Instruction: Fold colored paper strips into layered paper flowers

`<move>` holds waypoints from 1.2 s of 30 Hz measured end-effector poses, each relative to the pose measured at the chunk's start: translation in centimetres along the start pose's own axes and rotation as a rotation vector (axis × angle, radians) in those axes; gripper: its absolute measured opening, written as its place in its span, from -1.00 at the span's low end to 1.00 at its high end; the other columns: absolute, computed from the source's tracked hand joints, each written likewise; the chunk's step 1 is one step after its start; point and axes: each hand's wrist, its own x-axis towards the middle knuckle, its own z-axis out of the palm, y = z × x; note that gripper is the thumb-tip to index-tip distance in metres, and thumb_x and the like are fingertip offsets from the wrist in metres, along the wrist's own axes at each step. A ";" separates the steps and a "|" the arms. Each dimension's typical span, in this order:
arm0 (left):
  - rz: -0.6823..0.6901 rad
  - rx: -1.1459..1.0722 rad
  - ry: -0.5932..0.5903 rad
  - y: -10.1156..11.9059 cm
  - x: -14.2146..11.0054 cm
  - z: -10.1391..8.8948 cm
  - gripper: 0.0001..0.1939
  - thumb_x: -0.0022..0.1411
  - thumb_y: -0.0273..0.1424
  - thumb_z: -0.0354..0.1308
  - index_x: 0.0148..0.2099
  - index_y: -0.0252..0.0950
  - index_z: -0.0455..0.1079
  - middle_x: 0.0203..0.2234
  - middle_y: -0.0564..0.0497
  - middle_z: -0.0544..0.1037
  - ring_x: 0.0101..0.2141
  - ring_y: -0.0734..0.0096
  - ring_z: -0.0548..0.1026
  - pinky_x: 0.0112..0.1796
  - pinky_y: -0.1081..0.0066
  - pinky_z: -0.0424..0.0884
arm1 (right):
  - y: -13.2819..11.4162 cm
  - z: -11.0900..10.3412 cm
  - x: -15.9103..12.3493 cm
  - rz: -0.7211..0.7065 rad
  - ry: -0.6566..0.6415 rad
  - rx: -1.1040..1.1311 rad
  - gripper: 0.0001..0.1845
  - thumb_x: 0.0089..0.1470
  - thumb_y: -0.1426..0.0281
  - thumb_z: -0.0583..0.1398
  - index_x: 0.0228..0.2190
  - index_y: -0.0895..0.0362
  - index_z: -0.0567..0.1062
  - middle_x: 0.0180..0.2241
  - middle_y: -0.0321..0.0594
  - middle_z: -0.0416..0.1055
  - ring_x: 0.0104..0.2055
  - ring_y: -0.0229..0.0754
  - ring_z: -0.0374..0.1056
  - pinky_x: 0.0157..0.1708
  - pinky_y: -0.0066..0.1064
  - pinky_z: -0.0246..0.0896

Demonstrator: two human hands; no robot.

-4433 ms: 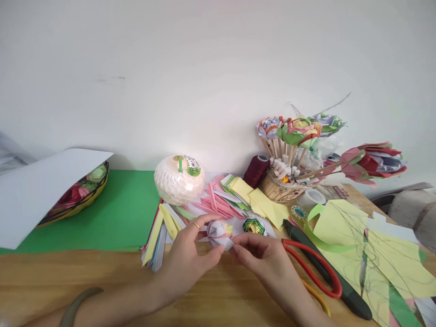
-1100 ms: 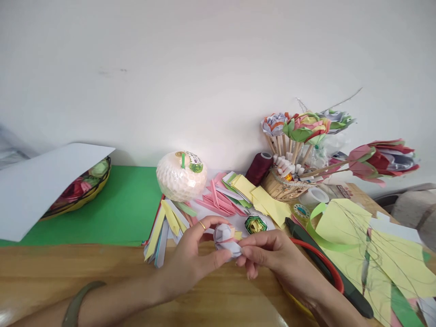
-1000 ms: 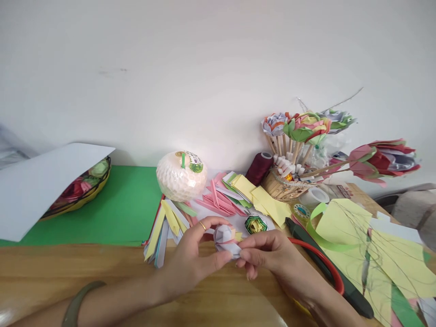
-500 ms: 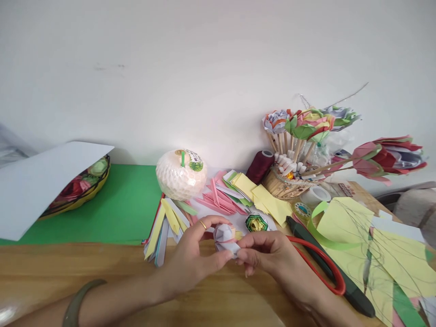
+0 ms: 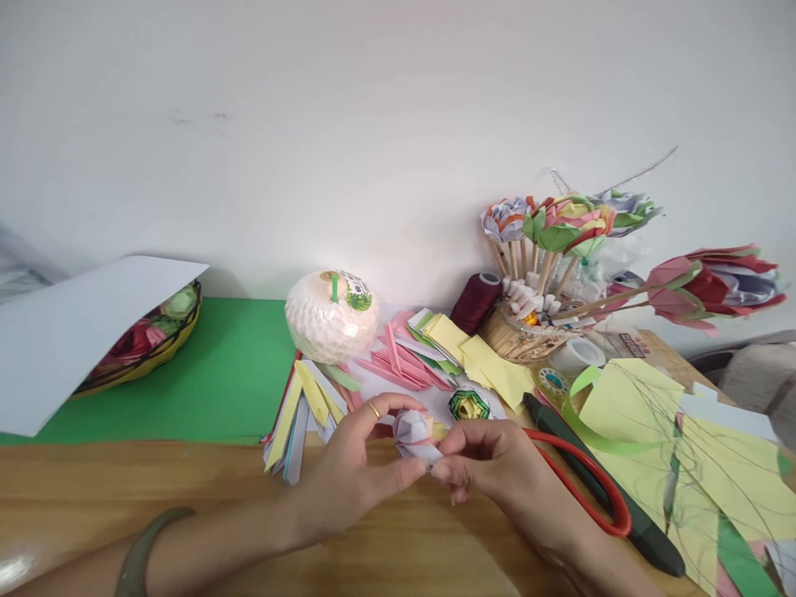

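Observation:
Between my two hands, above the wooden table edge, is a small folded paper flower (image 5: 410,431) in pale lilac with some pink and yellow at its right side. My left hand (image 5: 364,464) is closed on its left side, index finger over the top and thumb below. The thumb and index finger of my right hand (image 5: 482,464) pinch the lilac paper at its lower right. Just behind lies a green and yellow paper flower (image 5: 468,405) on white paper. Folded pink paper pieces (image 5: 401,365) and yellow and blue strips (image 5: 302,419) lie around it.
A wrapped coconut (image 5: 332,319) stands behind. To its right are a maroon thread spool (image 5: 476,302) and a basket (image 5: 519,336) of paper flowers on sticks. Red-handled scissors (image 5: 613,506) and loose wires over yellow paper (image 5: 734,464) lie right. A flower basket (image 5: 152,356) sits left, partly under white paper.
Both hands stay on the paper flower, which has turned slightly over the last seconds. My right fingers have shifted along its lower right edge. The whole view has drifted a little.

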 end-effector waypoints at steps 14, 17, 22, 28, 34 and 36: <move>-0.027 -0.076 -0.003 -0.2 0.2 -0.1 -0.63 0.05 -0.34 0.21 -0.07 -0.23 0.29 -0.20 -0.01 0.46 -0.14 0.27 0.41 -0.08 0.28 0.31 | -0.8 -0.3 -0.5 -0.058 -0.034 -0.048 -0.67 -0.28 0.19 0.38 -0.57 0.23 0.58 -0.63 -0.29 0.43 -0.61 -0.40 0.27 -0.54 -0.55 0.24; -0.018 -0.080 -0.026 -0.2 0.1 -0.2 -0.63 0.06 -0.33 0.22 -0.06 -0.22 0.28 -0.21 0.00 0.46 -0.13 0.28 0.40 -0.07 0.29 0.31 | -0.5 -0.3 -0.3 -0.042 -0.010 -0.016 -0.68 -0.35 0.21 0.41 -0.63 0.23 0.56 -0.66 -0.32 0.40 -0.64 -0.42 0.24 -0.57 -0.56 0.22; -0.022 -0.118 -0.076 -0.1 0.3 -0.2 -0.63 0.06 -0.32 0.22 -0.06 -0.24 0.29 -0.20 0.00 0.45 -0.15 0.29 0.41 -0.09 0.31 0.33 | 0.0 0.0 0.2 0.002 -0.004 0.020 -0.66 -0.50 0.28 0.46 -0.71 0.22 0.48 -0.73 -0.39 0.34 -0.68 -0.42 0.23 -0.63 -0.57 0.19; -0.033 -0.123 -0.055 -0.2 0.4 -0.1 -0.63 0.06 -0.34 0.23 -0.07 -0.24 0.29 -0.19 -0.01 0.44 -0.14 0.30 0.40 -0.08 0.31 0.32 | 0.4 0.3 0.2 -0.028 0.048 -0.049 -0.64 -0.48 0.27 0.45 -0.70 0.20 0.44 -0.73 -0.43 0.28 -0.67 -0.41 0.20 -0.64 -0.57 0.12; -0.081 -0.226 0.001 -0.4 0.4 0.0 -0.65 0.08 -0.37 0.20 -0.06 -0.22 0.26 -0.22 0.00 0.46 -0.15 0.30 0.42 -0.10 0.29 0.35 | 0.1 0.6 0.0 -0.136 0.011 -0.120 -0.72 -0.34 0.30 0.41 -0.51 0.17 0.53 -0.57 -0.35 0.40 -0.52 -0.33 0.26 -0.49 -0.51 0.17; -0.093 -0.248 -0.001 -0.4 0.4 0.0 -0.65 0.07 -0.37 0.20 -0.07 -0.22 0.26 -0.20 0.00 0.46 -0.14 0.28 0.43 -0.09 0.27 0.34 | 0.2 0.7 0.0 -0.171 0.034 -0.166 -0.76 -0.25 0.27 0.37 -0.51 0.16 0.53 -0.54 -0.32 0.41 -0.49 -0.30 0.27 -0.47 -0.50 0.17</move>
